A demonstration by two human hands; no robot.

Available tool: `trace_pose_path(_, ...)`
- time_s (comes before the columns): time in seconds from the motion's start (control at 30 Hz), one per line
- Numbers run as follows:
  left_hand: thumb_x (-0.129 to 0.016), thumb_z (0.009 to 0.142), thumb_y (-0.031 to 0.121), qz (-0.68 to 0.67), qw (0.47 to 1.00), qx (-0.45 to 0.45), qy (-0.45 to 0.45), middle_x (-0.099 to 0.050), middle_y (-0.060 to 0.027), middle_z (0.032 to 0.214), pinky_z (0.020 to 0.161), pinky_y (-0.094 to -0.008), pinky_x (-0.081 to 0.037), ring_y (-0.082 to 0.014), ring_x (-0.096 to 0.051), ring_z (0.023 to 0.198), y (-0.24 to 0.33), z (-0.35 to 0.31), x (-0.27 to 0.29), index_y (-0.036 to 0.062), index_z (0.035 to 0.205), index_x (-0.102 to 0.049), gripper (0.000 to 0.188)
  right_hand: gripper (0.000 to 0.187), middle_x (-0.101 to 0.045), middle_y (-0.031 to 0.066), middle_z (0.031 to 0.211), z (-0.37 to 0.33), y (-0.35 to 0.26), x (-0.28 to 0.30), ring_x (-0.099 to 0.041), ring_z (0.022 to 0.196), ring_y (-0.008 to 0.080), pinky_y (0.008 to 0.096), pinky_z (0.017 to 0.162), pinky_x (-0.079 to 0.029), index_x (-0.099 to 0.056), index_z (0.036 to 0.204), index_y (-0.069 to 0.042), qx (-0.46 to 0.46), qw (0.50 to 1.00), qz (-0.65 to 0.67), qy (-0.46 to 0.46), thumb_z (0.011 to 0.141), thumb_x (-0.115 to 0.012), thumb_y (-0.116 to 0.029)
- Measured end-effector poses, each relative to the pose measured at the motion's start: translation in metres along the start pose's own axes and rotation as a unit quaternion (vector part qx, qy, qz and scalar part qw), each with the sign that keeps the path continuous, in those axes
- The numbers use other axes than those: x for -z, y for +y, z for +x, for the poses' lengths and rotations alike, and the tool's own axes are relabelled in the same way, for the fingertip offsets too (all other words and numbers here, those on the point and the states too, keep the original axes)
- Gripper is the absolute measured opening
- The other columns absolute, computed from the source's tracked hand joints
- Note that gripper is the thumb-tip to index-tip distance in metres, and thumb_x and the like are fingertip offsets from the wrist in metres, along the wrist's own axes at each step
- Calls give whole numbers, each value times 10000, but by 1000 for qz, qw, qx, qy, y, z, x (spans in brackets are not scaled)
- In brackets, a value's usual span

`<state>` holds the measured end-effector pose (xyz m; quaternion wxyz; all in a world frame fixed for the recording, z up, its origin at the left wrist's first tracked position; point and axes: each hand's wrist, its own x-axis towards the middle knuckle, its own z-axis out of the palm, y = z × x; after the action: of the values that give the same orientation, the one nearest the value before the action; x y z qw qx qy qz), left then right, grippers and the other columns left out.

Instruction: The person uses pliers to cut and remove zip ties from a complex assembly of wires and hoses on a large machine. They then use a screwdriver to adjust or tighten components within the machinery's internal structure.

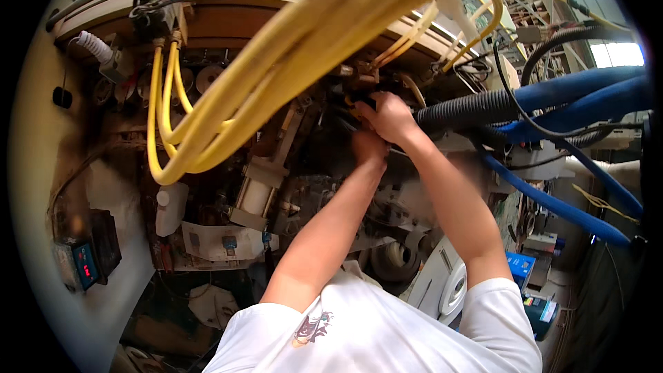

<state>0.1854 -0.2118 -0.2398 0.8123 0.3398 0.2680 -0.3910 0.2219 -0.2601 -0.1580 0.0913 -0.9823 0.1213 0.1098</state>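
Yellow hoses (297, 55) hang closest to the camera, bundled thick and sweeping from the upper right down to a bend on the left, across much of the machine behind them. Beyond their right side, my two hands meet in a dim recess of the machine. My right hand (389, 119) is uppermost, its fingers bent around the near side of a small black piece (364, 102) that shows a bit of yellow at its left; how firmly they close on it I cannot tell. My left hand (369, 146) sits just below, its fingers lost in shadow, so I cannot tell how open it is or whether it has hold of anything.

Just right of my right hand runs a ribbed hose (466, 111), dark grey, leading to blue hoses (580, 90) at the far right. Left of my left forearm, a metal cylinder (255, 192) stands tilted, and farther left is a white bottle (170, 210). Below my hands, between my forearms, lies a round roller (395, 257), with a white panel (439, 278) to its right. Out at the lower left sits a control box (83, 264) with a lit red display
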Motion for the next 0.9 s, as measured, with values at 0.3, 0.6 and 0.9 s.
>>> trace_pose_path(0.3, -488, 1050, 477, -61, 990, -30, -126, -533, -7, 649, 480, -308, -344, -135, -493, 515, -2, 10, 28, 117, 820, -572, 436, 425, -695, 288, 920, 3, -17, -17, -673, 929, 448, 495, 829, -535, -688, 919, 46, -23, 995, 86, 46, 916, -681, -379)
trace_pose_path(0.6, -295, 919, 840, 6, 976, 79, -205, -666, -49, 804, 674, -333, -494, -176, -635, 719, 46, 4, 46, 115, 1057, -604, 800, 471, -695, 317, 948, -2, -17, -9, -679, 964, 465, 488, 845, -539, -675, 1033, 106, -23, 996, 91, 15, 918, -640, -350)
trace_pose_path(0.9, -338, 946, 731, 47, 976, 112, -181, -735, -176, 994, 891, -467, -603, -304, -751, 893, 59, 5, 34, 56, 1256, -560, 775, 489, -697, 307, 1020, 0, 4, 0, -680, 962, 458, 518, 848, -540, -655, 1074, 80, 11, 997, -50, -60, 980, -558, -390)
